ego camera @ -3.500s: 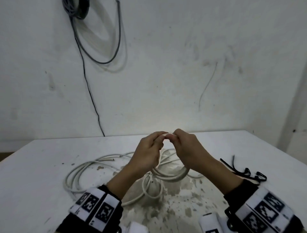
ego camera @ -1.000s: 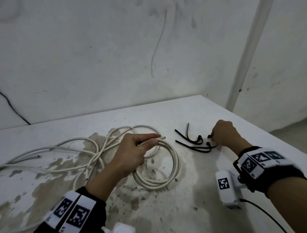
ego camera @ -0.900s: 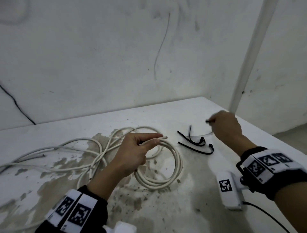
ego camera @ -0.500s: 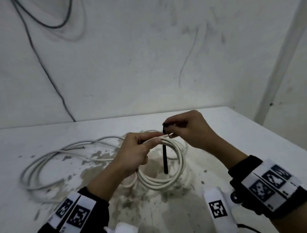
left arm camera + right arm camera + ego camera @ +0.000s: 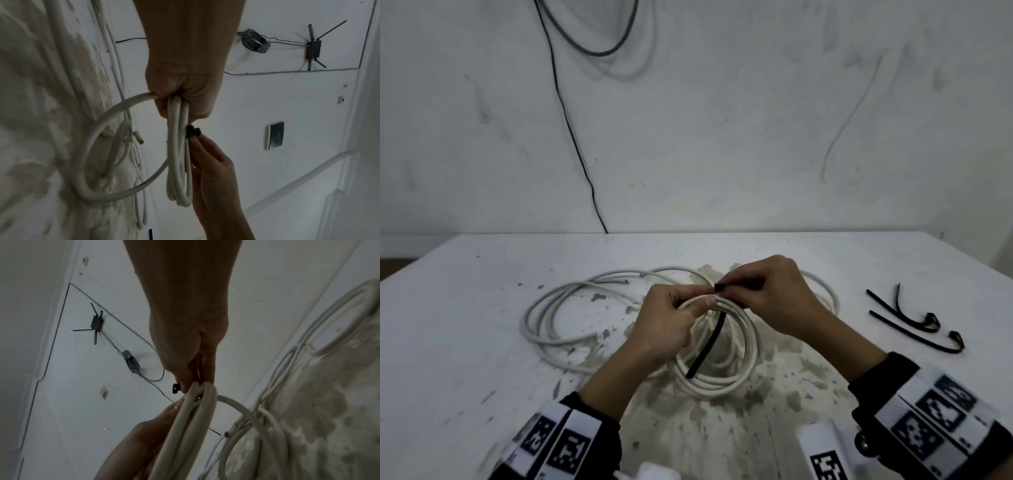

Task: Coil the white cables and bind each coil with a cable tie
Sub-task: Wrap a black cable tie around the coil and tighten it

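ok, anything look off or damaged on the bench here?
Table top is badly worn: paint flaked off in blotches under the held white coil. A second white cable sprawls loose at left, uncoiled. Two spare black ties lie at right. Nothing spilled or broken.

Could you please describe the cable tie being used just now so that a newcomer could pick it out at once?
On the white table, look to the coil gripped by the left hand. The cable tie in use is pinched by the right hand and hangs across that coil, unlike the spare ties lying loose to the right.
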Motion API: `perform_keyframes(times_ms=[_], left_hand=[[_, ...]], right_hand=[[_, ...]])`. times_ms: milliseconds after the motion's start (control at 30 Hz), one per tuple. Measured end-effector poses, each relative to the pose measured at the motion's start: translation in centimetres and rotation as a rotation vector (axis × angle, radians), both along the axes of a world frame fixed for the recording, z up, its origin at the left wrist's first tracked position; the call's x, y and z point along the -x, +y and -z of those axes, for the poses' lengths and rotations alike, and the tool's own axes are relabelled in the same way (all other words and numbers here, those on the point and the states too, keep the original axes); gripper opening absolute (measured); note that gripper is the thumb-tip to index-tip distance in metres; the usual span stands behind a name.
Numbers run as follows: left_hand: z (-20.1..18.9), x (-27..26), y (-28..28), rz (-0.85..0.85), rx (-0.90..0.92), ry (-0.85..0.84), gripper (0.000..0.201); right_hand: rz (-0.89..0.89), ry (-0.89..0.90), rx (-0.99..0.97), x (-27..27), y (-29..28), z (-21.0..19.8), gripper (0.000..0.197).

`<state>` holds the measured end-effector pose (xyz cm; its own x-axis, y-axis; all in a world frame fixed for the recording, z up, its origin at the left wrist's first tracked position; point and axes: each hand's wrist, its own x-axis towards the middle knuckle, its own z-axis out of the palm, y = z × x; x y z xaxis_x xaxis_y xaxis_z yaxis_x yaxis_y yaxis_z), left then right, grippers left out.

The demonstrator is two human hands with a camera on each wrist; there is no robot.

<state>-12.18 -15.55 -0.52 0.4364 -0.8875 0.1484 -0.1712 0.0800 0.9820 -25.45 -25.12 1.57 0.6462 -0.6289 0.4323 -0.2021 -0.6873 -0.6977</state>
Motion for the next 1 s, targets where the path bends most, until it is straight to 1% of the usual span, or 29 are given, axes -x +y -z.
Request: perform_keyframes(times_ms=[133, 200, 267, 333, 400, 467, 567, 667, 733, 800, 900, 1000], left_hand=[[0.3, -0.1, 0.8, 0.005, -0.001, -0.053, 0.019], [0.3, -0.1, 0.8, 0.014, -0.005, -0.046, 0.019], [0.4, -0.1, 0.8, 0.003, -0.016, -0.029, 0.018], [0.6, -0.1, 0.6, -0.025, -0.031, 0.005, 0.017], [0.5, -0.4, 0.1, -0.047, -0.051, 0.047, 0.016], [0.3, -0.7, -0.4, -0.069, -0.065, 0.073, 0.015], [0.1, -0.6, -0.8, -0.083, -0.08, 0.105, 0.013], [0.2, -0.2, -0.8, -0.077, -0.092, 0.225, 0.013], [0.3, 0.1, -0.4, -0.053, -0.102, 0.281, 0.014], [0.6, 0.6, 0.0, -0.039, -0.083, 0.301, 0.015], [1.2, 1.8, 0.6, -0.008, -0.03, 0.253, 0.021], [2.1, 2.3, 0.6, 0.036, -0.048, 0.127, 0.027]], right_hand=[[0.014, -0.033, -0.102, -0.4, 0.1, 0.8, 0.008], [0.012, -0.058, -0.169, -0.7, 0.2, 1.1, 0.008], [-0.005, -0.039, -0.166, -0.7, 0.4, 1.2, 0.009], [-0.045, 0.019, -0.145, -0.5, 0.8, 0.8, 0.016], [-0.103, 0.049, -0.204, -0.2, 0.9, 0.1, 0.027], [-0.167, 0.097, -0.237, 0.2, 0.8, -0.4, 0.032], [-0.19, 0.186, -0.179, 0.3, 0.6, -0.5, 0.041], [-0.129, 0.187, -0.128, 0.2, 0.6, -0.4, 0.034], [-0.109, 0.167, -0.135, 0.3, 0.6, -0.6, 0.024], [-0.101, 0.183, -0.123, 0.4, 0.4, -0.5, 0.014], [-0.117, 0.203, -0.166, 0.6, 0.5, 0.2, 0.014], [-0.122, 0.127, -0.262, 0.7, 0.6, 1.8, 0.023]])
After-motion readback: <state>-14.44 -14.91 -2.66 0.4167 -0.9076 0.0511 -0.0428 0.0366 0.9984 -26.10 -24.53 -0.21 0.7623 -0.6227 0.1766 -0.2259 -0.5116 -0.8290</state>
